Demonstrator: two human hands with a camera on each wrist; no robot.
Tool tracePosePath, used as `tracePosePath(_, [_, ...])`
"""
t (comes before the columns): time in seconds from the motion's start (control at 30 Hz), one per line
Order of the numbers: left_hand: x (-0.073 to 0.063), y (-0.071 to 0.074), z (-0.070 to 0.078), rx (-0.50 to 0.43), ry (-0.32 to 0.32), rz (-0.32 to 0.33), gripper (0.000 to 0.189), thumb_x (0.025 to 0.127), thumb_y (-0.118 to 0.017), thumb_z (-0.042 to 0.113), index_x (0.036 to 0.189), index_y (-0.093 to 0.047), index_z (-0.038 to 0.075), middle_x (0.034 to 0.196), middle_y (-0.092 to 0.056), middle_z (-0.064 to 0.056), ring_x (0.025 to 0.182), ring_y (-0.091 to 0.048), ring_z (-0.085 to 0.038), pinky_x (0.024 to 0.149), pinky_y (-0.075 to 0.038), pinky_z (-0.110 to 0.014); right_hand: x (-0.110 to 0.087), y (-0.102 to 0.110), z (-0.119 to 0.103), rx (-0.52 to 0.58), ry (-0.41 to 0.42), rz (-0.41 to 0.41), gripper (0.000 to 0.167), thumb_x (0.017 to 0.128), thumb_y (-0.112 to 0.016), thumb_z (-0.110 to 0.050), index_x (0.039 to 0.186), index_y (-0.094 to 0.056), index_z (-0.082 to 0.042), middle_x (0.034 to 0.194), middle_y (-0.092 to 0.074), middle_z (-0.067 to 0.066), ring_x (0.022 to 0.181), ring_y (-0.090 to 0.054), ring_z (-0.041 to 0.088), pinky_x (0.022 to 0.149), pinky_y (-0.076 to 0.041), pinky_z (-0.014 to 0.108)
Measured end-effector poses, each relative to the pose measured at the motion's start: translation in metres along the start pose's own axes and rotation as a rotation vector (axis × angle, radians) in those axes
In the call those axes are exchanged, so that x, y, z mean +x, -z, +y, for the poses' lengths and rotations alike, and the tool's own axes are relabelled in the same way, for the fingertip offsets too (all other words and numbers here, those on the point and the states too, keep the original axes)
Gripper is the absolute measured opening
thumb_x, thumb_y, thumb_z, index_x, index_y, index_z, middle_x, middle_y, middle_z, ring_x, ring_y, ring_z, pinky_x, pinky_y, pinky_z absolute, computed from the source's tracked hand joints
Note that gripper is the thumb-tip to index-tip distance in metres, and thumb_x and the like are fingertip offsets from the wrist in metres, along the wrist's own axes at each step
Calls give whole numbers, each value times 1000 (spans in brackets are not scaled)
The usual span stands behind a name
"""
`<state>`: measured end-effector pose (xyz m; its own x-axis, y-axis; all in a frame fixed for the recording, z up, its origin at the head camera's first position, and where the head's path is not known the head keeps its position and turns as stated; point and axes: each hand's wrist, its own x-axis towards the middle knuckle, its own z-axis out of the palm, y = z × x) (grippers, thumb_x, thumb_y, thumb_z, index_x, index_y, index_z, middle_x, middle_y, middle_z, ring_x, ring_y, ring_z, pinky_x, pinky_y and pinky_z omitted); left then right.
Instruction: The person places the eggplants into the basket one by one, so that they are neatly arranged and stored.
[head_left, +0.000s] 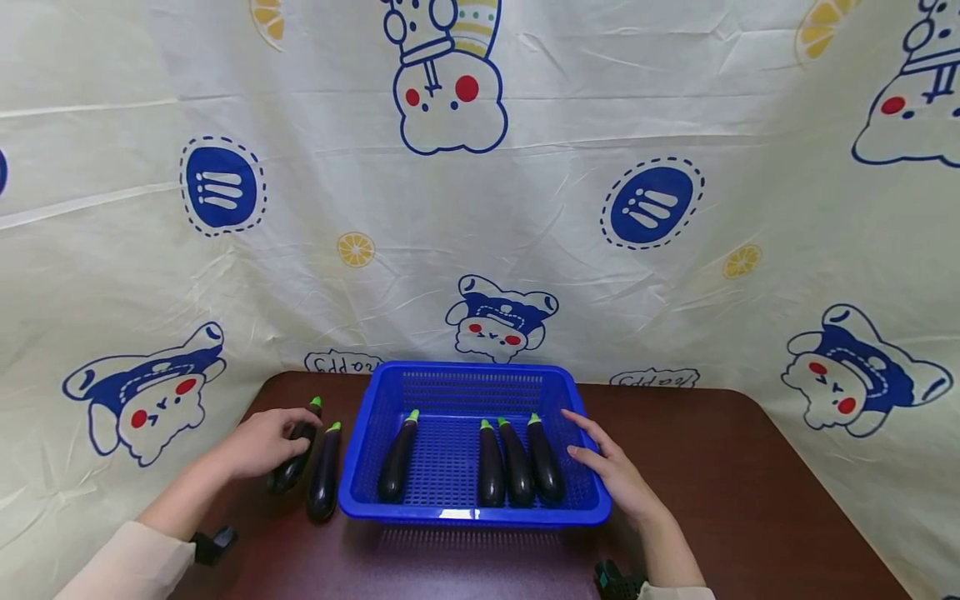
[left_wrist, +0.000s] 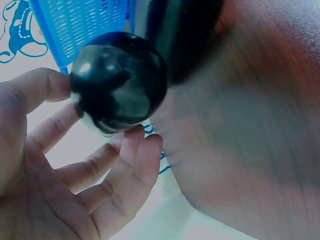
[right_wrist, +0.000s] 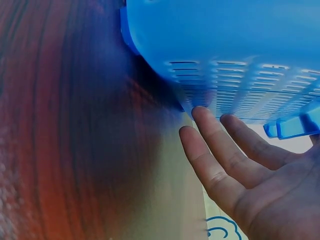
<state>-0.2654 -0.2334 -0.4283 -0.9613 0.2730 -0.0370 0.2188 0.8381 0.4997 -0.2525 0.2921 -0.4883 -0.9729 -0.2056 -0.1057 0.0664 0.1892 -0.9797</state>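
Note:
My left hand (head_left: 266, 442) grips a dark, glossy eggplant (head_left: 285, 477) with a green tip, left of the blue basket (head_left: 405, 515). In the left wrist view, thumb and fingers lie around this eggplant (left_wrist: 120, 82), its rounded end toward the camera. A second eggplant (head_left: 324, 477) lies on the table between that hand and the basket. Inside the basket, one eggplant (head_left: 397, 460) lies at the left and three eggplants (head_left: 517, 467) side by side at the right. My right hand (head_left: 618, 471) rests at the basket's right rim, its straight fingers (right_wrist: 220, 147) beside the slotted outer wall.
The brown table (head_left: 720, 492) stands against a pale printed cloth (head_left: 570, 325) that hangs behind it and at both sides. A dark wrist device (head_left: 214, 546) sits on the left wrist, another (head_left: 617, 579) on the right.

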Motion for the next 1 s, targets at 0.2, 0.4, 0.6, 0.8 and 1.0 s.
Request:
tracePosePath(0.2, [2,5,6,37,-8,10,33,91,-71,16,123,-72,12,76,-53,-3,72,-50,-18,65,-39,-33,0,0,0,1,2,4,54,108,-53,-27,158,-38,-34,168,-27,19,128,-61,43,87,-61,53])
tracePosePath(0.4, [2,8,14,28,-24,18,34,92,-70,15,126,-71,11,71,-50,-3,66,-49,-17,63,-39,-33,0,-1,0,5,4,5,54,107,-54,-27,158,-38,-34,168,-27,19,129,-61,43,87,-61,53])
tracePosePath(0.6, [2,14,23,29,-51,21,34,93,-69,16,127,-70,13,72,-49,-3,65,-47,-17,62,-36,-33,0,-1,1,-4,8,11,54,107,-54,-28,158,-38,-34,168,-27,18,132,-58,46,88,-61,53])
tracePosePath(0.8, [3,16,30,37,-47,25,33,93,-69,17,126,-70,14,74,-50,-3,68,-48,-17,64,-38,-34,1,-1,0,1,8,3,54,107,-53,-28,159,-37,-33,168,-27,19,129,-60,43,88,-61,52])
tracePosePath(1.0, [6,18,37,56,-72,38,33,94,-69,18,126,-71,15,77,-54,-2,71,-50,-17,68,-39,-34,0,-1,-1,-6,5,9,55,108,-53,-27,160,-36,-32,167,-28,19,126,-62,41,87,-61,50])
